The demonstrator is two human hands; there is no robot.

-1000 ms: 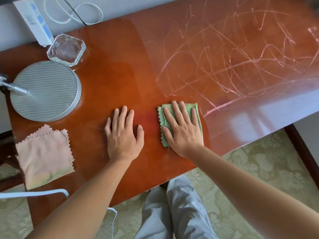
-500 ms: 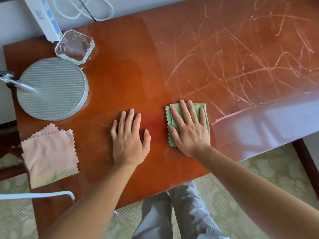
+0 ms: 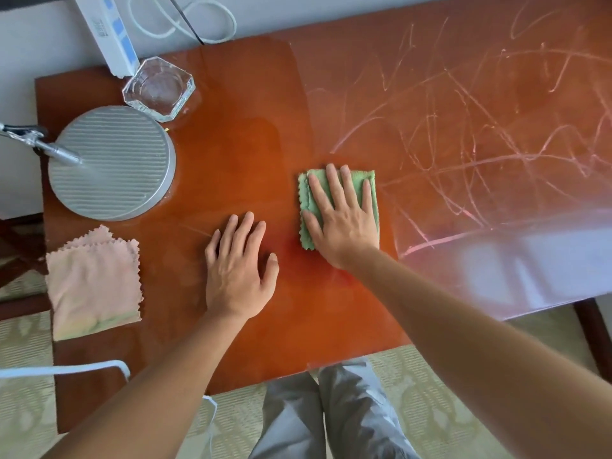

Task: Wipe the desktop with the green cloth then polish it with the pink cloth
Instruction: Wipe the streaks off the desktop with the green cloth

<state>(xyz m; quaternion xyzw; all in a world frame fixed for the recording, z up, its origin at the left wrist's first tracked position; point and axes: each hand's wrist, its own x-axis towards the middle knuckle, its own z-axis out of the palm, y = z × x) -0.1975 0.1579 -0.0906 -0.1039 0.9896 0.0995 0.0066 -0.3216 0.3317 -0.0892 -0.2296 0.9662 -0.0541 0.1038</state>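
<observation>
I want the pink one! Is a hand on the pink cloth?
No, the folded pink cloth lies untouched; the right hand presses the green cloth.

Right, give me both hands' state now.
Left hand: open, flat on the desktop.
Right hand: open, pressing the green cloth.

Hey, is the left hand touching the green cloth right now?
Apart. In the head view the left hand lies flat on bare desktop, with a strip of wood showing between it and the green cloth.
</observation>
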